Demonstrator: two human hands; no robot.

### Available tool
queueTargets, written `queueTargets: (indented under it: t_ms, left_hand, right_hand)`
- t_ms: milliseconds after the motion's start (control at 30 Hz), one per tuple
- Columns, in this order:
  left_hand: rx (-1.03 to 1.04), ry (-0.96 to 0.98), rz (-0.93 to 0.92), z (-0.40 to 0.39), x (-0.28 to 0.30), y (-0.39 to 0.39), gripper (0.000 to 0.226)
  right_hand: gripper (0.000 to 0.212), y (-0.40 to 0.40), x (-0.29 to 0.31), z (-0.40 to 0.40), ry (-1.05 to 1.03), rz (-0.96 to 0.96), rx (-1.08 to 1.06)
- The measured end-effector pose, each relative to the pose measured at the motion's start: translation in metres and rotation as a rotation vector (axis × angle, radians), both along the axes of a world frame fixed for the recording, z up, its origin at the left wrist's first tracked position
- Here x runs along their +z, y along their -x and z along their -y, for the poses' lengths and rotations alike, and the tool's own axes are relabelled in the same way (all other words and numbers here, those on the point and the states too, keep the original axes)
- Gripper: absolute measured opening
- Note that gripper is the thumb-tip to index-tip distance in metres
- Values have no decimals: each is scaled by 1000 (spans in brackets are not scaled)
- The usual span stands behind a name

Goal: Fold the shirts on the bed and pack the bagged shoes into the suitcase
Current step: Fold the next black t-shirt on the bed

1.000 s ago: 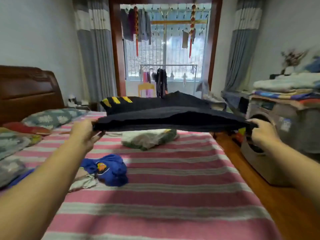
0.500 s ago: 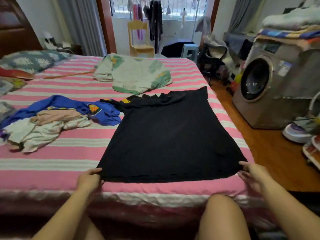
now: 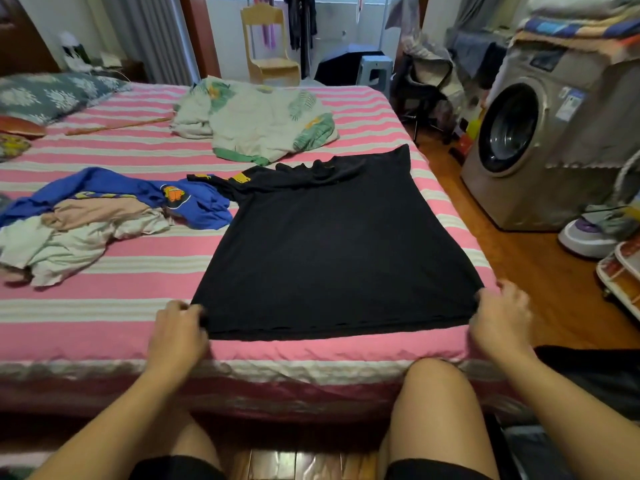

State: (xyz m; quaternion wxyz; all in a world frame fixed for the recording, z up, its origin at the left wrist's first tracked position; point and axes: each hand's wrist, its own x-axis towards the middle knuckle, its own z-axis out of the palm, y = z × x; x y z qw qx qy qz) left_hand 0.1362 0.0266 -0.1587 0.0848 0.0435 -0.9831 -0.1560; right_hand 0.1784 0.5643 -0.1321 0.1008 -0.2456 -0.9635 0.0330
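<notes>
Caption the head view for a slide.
Both hands hold the hem of a black shirt spread flat on the striped bed.

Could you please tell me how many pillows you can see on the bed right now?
3: a dark floral pillow at the far left, a red one below it, and a patterned one at the edge; others may lie out of frame.

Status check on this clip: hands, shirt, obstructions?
Left hand and right hand pinch hem corners. Black shirt flat on bed, unfolded. Blue shirt touches its sleeve.
</notes>
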Motion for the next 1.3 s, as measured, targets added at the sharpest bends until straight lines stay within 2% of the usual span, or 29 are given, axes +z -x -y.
queueTargets:
  t_ms: [67,133,167,300,433,567,667,733,833,900,1000,1100,1167,1267,1300]
  left_hand:
    - [-255,84,-74,-29,-6,1,30]
    - [-431,115,-73,-63,-7,1,31]
    - [-483,128,-58,-78,-7,0,29]
    - [-549,204,8,-98,-4,6,19]
    - [-540,278,77,-89,-4,10,27]
    - [-452,144,19,-83,-3,13,17]
    - [-490,111,-17,-79,-3,12,17]
    - [-516,107,-36,-78,-4,9,17]
    - [-531,129,-99,-77,0,8,18]
    - [-557,202,-122,-73,5,5,26]
    - [-633,311,-108,-64,9,-8,40]
    - [-652,377,-106,-60,1,-17,43]
    - [-667,421,-99,-65,-7,-17,38]
    - [-663,398,-160,-67,-12,-17,9]
    - [-571,334,-172,-66,-11,-17,16]
  right_hand:
    - [24,4,-11,19,-40,-81,376]
    - [24,8,-19,41,27,43,612]
    - [24,10,-20,51,56,101,645]
    - [18,20,-21,62,-1,77,658]
    - [16,23,-23,51,-188,156,728]
    - [23,23,-24,46,-228,201,783]
    - [31,19,-19,48,-313,208,800]
    - [41,17,-14,51,-346,148,792]
    - [40,14,-5,52,-315,-36,800]
    - [38,7,1,45,-290,-119,819]
    - [39,-10,2,30,-346,-67,876]
    - [44,-23,-9,26,-336,18,858]
    - [43,-23,-17,28,-305,50,829]
    - [25,-22,-19,23,-250,6,759]
    - [16,-25,-13,24,-205,-36,715]
